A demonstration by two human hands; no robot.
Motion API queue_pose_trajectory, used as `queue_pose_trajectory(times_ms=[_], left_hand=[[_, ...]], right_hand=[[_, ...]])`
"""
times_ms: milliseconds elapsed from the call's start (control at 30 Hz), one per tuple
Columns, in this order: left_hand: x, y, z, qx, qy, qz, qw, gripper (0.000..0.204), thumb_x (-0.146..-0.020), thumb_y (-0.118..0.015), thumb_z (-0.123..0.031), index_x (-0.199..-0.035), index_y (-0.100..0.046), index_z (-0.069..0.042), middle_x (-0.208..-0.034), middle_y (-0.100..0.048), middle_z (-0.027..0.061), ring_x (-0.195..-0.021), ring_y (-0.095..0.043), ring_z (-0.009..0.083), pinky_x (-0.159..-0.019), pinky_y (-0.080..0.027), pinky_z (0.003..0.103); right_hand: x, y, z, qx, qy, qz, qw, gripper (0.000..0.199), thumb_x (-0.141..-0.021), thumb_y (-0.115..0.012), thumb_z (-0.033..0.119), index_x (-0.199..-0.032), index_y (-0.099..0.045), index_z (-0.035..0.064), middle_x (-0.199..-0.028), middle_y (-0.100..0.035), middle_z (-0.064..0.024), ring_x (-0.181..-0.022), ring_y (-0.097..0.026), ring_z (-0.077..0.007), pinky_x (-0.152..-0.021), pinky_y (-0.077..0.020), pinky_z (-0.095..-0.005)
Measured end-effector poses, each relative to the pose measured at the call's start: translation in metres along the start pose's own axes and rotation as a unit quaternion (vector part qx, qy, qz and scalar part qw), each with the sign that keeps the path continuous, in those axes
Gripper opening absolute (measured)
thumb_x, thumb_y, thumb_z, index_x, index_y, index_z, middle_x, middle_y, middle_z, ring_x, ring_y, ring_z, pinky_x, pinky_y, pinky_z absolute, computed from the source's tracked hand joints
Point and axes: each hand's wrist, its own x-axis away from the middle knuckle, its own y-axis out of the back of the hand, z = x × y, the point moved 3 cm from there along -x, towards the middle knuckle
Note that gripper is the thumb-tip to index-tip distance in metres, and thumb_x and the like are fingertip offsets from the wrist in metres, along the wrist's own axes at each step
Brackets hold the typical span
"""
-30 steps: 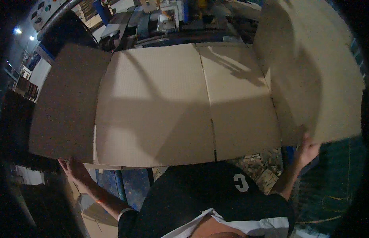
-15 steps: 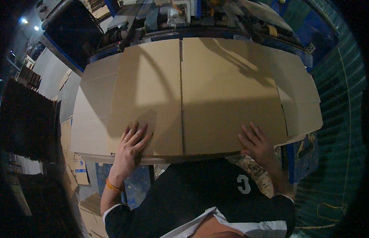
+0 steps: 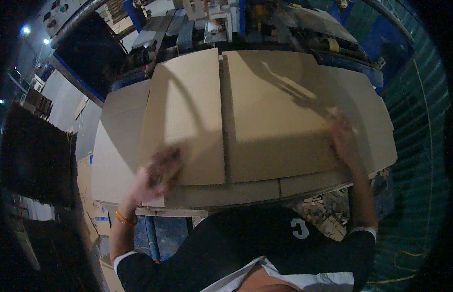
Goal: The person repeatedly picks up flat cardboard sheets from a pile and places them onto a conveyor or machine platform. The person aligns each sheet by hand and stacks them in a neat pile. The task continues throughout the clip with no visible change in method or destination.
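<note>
The blurred left hand (image 3: 159,174) is over a folded cardboard box blank (image 3: 280,107), its 2 upper panels (image 3: 192,104) parted by a gap (image 3: 225,121); the right hand (image 3: 342,137) is at its right edge.

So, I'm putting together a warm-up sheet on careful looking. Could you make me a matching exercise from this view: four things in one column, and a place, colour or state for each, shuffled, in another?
Column one
1. left hand
2. wristband
3. ribbed sheeting
4. shirt

Column two
A. green, along the right side of the picture
B. dark, with pale trim
C. blurred, at the left part of the folded cardboard
D. orange, worn at the left wrist

Right pairs: 1-C, 2-D, 3-A, 4-B
</note>
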Motion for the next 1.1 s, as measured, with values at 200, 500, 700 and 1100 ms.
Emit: queue_pose_trajectory(times_ms=[200, 500, 700, 1100], left_hand=[[-0.068, 0.062, 0.144, -0.022, 0.288, -0.252, 0.923, 0.039, -0.089, -0.048, -0.029, -0.114, -0.055, 0.001, -0.110, -0.059, 0.0195, -0.106, -0.055, 0.0300, -0.088, -0.042, 0.036], [-0.087, 0.057, 0.176, -0.039, 0.226, -0.284, 0.931, 0.049, -0.090, -0.044, -0.036, -0.112, -0.056, 0.006, -0.112, -0.058, 0.0239, -0.105, -0.055, 0.0352, -0.092, -0.039, 0.037], [-0.080, 0.050, 0.166, -0.008, 0.266, -0.293, 0.918, 0.047, -0.089, -0.047, -0.035, -0.113, -0.056, 0.005, -0.109, -0.059, 0.0226, -0.104, -0.057, 0.0312, -0.091, -0.040, 0.035], [-0.086, 0.053, 0.181, -0.067, 0.277, -0.298, 0.911, 0.041, -0.088, -0.050, -0.031, -0.110, -0.060, 0.002, -0.104, -0.061, 0.0236, -0.099, -0.059, 0.0318, -0.088, -0.042, 0.035]], right_hand=[[-0.077, -0.018, -0.085, -0.147, -0.280, -0.063, 0.946, 0.039, -0.090, -0.044, 0.035, -0.103, -0.058, 0.0015, -0.093, -0.059, -0.0116, -0.082, -0.056, -0.0205, -0.072, -0.0429, -0.0321], [-0.089, -0.014, -0.085, -0.320, -0.345, 0.003, 0.883, 0.027, -0.087, -0.047, 0.026, -0.073, -0.058, 0.0053, -0.055, -0.048, 0.0000, -0.041, -0.040, -0.0101, -0.037, -0.0301, -0.0270], [-0.094, -0.030, -0.126, -0.187, -0.183, -0.020, 0.965, 0.027, -0.084, -0.052, 0.031, -0.088, -0.060, 0.0047, -0.064, -0.054, -0.0034, -0.048, -0.045, -0.0133, -0.043, -0.0370, -0.0313], [-0.088, -0.026, -0.124, -0.123, -0.324, 0.051, 0.937, 0.061, -0.091, -0.034, 0.050, -0.117, -0.051, -0.0023, -0.096, -0.062, -0.0187, -0.085, -0.057, -0.0339, -0.077, -0.0447, -0.0431]])
